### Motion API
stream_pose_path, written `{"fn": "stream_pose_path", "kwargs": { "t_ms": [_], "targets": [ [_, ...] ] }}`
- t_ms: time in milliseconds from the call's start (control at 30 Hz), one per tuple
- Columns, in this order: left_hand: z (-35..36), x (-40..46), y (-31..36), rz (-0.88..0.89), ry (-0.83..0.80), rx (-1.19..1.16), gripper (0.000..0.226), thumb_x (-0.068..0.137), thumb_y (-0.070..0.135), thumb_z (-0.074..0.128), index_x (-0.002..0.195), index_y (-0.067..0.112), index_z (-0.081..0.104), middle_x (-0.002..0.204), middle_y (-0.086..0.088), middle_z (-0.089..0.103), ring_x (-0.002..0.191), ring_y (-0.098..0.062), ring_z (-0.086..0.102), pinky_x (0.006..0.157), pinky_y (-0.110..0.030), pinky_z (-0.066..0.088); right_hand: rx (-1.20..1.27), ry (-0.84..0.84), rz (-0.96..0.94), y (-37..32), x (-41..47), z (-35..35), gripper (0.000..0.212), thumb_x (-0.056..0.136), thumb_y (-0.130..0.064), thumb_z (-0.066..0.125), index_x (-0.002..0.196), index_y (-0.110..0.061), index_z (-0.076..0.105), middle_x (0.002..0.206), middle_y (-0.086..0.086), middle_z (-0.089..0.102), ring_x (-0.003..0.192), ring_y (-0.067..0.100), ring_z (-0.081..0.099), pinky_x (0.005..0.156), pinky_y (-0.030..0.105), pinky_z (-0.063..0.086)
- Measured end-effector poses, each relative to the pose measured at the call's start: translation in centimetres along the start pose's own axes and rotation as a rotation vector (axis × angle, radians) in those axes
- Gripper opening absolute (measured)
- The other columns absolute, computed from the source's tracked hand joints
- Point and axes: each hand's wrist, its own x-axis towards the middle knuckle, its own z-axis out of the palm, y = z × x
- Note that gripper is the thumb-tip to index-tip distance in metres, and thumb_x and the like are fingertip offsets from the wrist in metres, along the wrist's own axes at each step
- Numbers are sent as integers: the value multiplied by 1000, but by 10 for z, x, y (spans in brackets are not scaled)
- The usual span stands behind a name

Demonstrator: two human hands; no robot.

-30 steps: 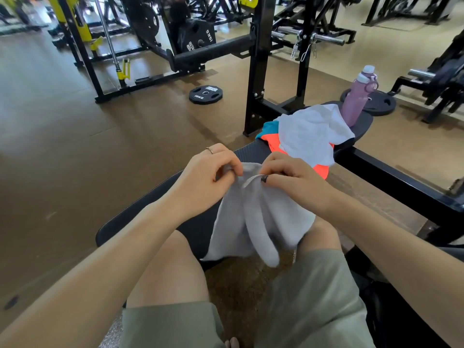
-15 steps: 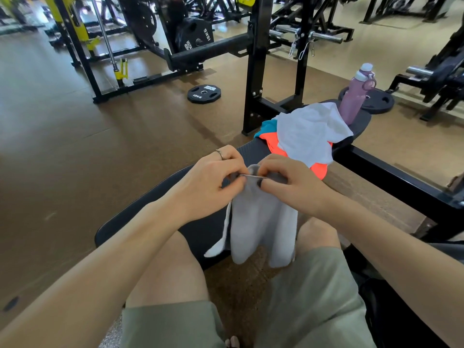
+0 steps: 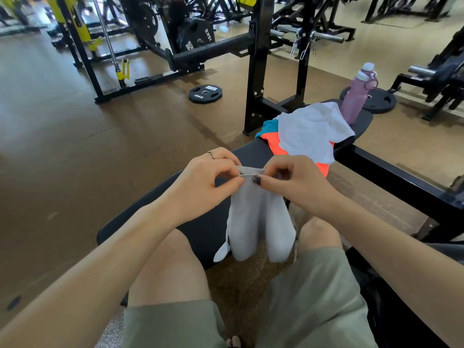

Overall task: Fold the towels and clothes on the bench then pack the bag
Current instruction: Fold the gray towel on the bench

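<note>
A small grey towel (image 3: 258,219) hangs doubled over the near end of the black bench (image 3: 200,222), between my knees. My left hand (image 3: 208,179) pinches its top edge from the left. My right hand (image 3: 288,182) pinches the same edge from the right, thumb and fingers close to the left hand's. Farther along the bench lies a crumpled white cloth (image 3: 311,131) on top of an orange garment (image 3: 276,144) and a teal one (image 3: 270,126). A dark bag (image 3: 401,310) shows partly at the lower right, mostly cut off by my right arm.
A purple water bottle (image 3: 356,96) stands at the bench's far end. A black rack upright (image 3: 258,64) rises behind the clothes. Weight plates (image 3: 205,93) lie on the brown floor, with more gym machines beyond. A black steel frame bar (image 3: 401,177) runs right of the bench.
The towel hung wide and loose a second ago; my hands have brought its top edges together and lifted it, so it now hangs narrower in two long folds.
</note>
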Motion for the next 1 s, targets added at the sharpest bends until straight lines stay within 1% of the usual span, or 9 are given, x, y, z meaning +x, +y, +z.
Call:
{"fn": "stream_pose_path", "kwargs": {
  "t_ms": [100,233,367,467,567,667,800,933,1000],
  "targets": [
    [3,-1,0,27,72,-24,11,94,10,68,83,11,70,102,4,65,95,-10,64,84,-28,54,-19,39,-11,-1,-1,1,25,89,-23,77,69,-33,65,79,-5,68,79,10,62,73,31,51],
    [6,-2,2,58,119,-4,13,93,7,68,81,11,66,99,3,67,92,-12,66,81,-31,57,-154,50,0,-5,-5,2,22,89,-31,75,70,-32,65,81,-7,68,87,10,59,80,33,49],
    [5,-1,6,57,153,23,22,90,4,67,72,10,55,93,4,70,85,-14,66,74,-36,56,-148,35,-25,-5,-8,3,23,91,-31,73,72,-22,64,78,-2,66,83,18,62,78,47,52],
    [3,0,9,38,142,18,24,90,5,67,75,12,49,89,4,71,81,-16,67,70,-38,55,-159,38,-43,-3,-8,5,23,92,-29,72,73,-19,62,76,0,65,78,19,62,75,49,52],
    [1,0,13,-30,98,-43,31,93,6,66,83,14,38,93,4,73,84,-14,70,72,-36,57,-125,30,-30,-5,-8,4,13,92,-25,72,90,-22,60,87,-7,65,82,11,64,77,39,58],
    [0,0,18,-38,55,-23,32,94,10,67,90,22,38,96,8,72,88,-7,70,77,-34,57,-54,-19,-69,-10,-9,5,20,92,-18,72,107,-23,60,102,-12,67,94,8,68,84,27,58],
    [3,1,21,-39,108,-59,30,90,7,71,95,21,45,96,9,72,88,-8,71,81,-31,59,-55,-29,-86,-13,-7,6,11,94,-13,69,97,-23,67,92,-11,70,90,8,67,83,26,57],
    [13,-5,18,-160,212,-203,27,89,3,74,91,17,50,91,7,74,85,-8,73,79,-27,60,-97,3,-56,-12,-6,3,7,95,-13,65,96,-20,66,89,-10,67,85,7,64,77,24,55],
    [17,-7,18,-153,224,-194,28,90,4,73,89,17,49,89,8,74,84,-8,72,78,-25,60,-129,-16,-65,-12,-8,5,7,95,-14,65,99,-20,65,89,-10,67,85,7,63,75,22,54]
  ]
}}
